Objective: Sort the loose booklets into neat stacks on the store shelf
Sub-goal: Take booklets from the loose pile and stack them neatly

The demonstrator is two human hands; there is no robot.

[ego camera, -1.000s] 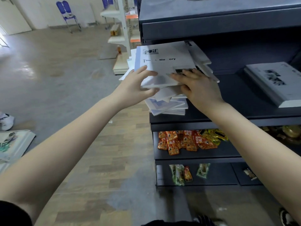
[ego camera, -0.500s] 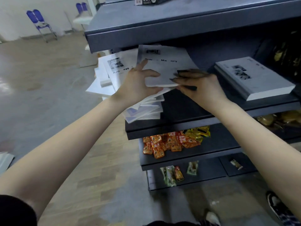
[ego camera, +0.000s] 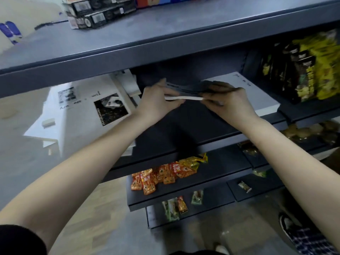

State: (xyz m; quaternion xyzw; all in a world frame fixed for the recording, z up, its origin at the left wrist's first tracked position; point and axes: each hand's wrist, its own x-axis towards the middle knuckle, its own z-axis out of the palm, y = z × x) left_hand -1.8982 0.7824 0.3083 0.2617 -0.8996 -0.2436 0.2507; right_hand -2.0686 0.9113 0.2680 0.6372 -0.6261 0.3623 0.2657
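Both hands hold one white booklet (ego camera: 184, 98) above the dark shelf (ego camera: 184, 126), seen almost edge-on. My left hand (ego camera: 156, 103) grips its left end and my right hand (ego camera: 226, 102) grips its right end. A messy pile of loose booklets (ego camera: 86, 115) lies at the shelf's left end, partly overhanging it, with a black-and-white photo cover on top. A neat white stack of booklets (ego camera: 257, 96) lies on the shelf to the right, partly hidden behind my right hand.
The upper shelf (ego camera: 147, 43) overhangs just above my hands and carries dark boxes (ego camera: 95, 13). Yellow and dark snack bags (ego camera: 303, 67) stand at the right. Orange snack packets (ego camera: 161, 175) lie on the lower shelves. A shoe (ego camera: 287, 229) shows on the floor.
The top booklet has been lifted off the messy pile and carried right, into the shelf opening. The view has swung up and closer to the shelf.
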